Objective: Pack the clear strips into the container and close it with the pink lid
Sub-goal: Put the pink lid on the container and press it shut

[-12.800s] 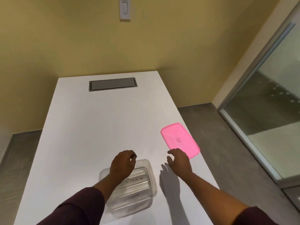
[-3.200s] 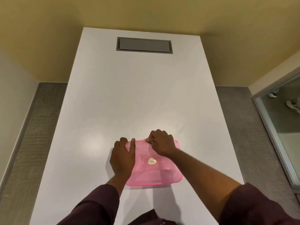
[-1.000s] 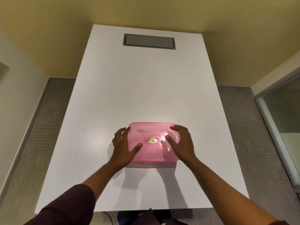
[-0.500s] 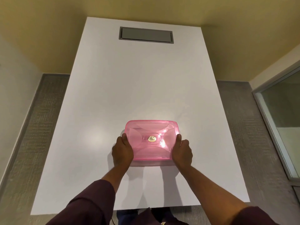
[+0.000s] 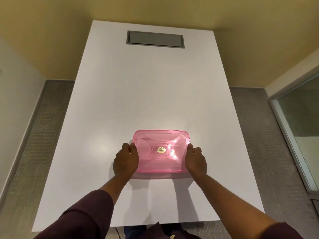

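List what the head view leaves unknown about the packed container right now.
- Clear strips: not visible; the tinted pink lid covers the container from above.
- Container body: hidden under the lid, apart from a faint sliver at the near edge.
- Lid seal: whether the rim has snapped fully down cannot be told from above.
- Fingers of the left hand and right hand: tucked out of sight at the lid's short sides.
- Gold sticker: print too small to read.

An office meeting room: long white table [image 5: 155,100] with cable hatch [image 5: 155,39], glass partition [image 5: 300,128].
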